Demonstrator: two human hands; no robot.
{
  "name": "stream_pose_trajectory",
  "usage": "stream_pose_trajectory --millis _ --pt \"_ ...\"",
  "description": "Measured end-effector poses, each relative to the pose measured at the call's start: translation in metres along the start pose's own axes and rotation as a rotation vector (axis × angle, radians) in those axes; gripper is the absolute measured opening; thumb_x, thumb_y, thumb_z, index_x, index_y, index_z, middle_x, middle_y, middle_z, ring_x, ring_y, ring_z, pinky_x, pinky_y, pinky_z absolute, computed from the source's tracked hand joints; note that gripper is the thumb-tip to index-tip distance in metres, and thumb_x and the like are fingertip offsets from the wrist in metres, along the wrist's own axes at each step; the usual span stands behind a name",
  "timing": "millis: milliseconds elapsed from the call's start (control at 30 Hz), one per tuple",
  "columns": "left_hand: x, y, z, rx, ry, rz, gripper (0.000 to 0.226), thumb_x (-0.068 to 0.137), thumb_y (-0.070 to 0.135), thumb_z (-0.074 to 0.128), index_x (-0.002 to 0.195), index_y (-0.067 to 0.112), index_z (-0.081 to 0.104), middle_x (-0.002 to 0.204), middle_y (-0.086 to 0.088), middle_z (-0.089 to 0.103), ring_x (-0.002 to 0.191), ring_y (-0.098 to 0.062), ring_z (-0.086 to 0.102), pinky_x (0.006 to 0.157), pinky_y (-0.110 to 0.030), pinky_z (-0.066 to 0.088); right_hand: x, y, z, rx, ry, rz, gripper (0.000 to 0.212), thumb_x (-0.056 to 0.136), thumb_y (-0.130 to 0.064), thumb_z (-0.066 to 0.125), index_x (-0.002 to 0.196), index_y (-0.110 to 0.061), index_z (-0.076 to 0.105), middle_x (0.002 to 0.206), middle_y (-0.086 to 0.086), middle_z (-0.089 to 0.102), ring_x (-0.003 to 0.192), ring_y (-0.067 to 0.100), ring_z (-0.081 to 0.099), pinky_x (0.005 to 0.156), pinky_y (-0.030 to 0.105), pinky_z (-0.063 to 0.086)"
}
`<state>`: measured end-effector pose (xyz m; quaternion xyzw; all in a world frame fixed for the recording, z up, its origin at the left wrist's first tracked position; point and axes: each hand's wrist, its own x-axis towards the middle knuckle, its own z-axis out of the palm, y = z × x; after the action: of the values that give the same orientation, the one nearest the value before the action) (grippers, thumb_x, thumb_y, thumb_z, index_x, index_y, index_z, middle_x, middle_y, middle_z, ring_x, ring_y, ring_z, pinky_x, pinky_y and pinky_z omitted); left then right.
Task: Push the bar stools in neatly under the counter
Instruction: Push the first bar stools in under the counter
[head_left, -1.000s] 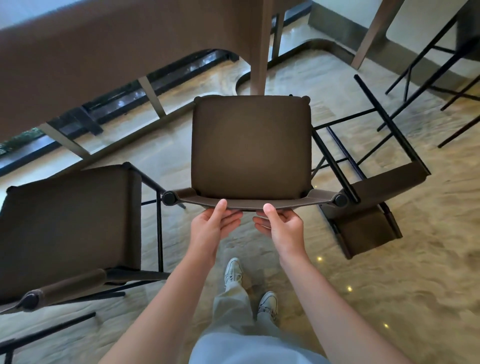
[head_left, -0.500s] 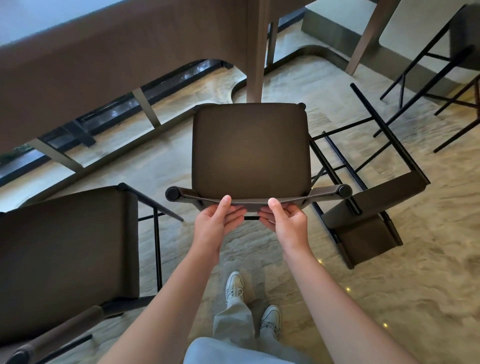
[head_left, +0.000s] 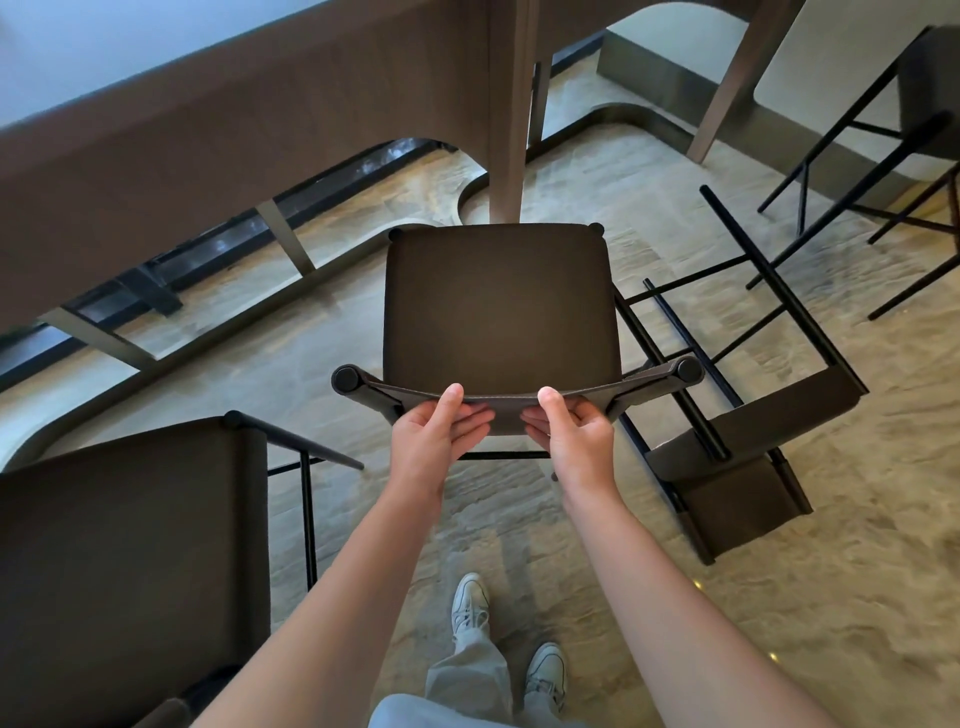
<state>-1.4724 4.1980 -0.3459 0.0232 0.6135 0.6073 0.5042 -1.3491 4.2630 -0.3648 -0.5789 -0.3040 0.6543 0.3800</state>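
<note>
At six o'clock we see two pale sneakers (head_left: 470, 605) planted on the glossy, tan-veined stone floor (head_left: 857, 597), with light grey trousers (head_left: 470, 670) above them. Out at ten o'clock a dark glazed strip (head_left: 156, 283) runs low along the floor's far edge, crossed by slanted metal bars (head_left: 284, 236). Toward one o'clock we find a tilted wooden leg (head_left: 727, 83) standing against a pale wall (head_left: 821, 49), and small bright spots of light dot the floor at four o'clock.
</note>
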Motion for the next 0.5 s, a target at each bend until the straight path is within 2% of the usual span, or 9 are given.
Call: stream_pose_trajectory --millis 500 --pt "0.031 0.022 0.013 0.039 0.005 -0.015 0.031 0.100 0.028 0.063 0.091 -0.002 0.063 0.096 -0.016 0.078 0.096 -0.025 0.076 0.087 -0.035 0.061 0.030 -0.014 0.020 -0.026 0.023 -0.003 0.019 0.092 -0.023 0.070 0.098 -0.006 0.068 0.093 0.015 0.076 0.089 0.022 0.075 0.083 0.035 0.061"
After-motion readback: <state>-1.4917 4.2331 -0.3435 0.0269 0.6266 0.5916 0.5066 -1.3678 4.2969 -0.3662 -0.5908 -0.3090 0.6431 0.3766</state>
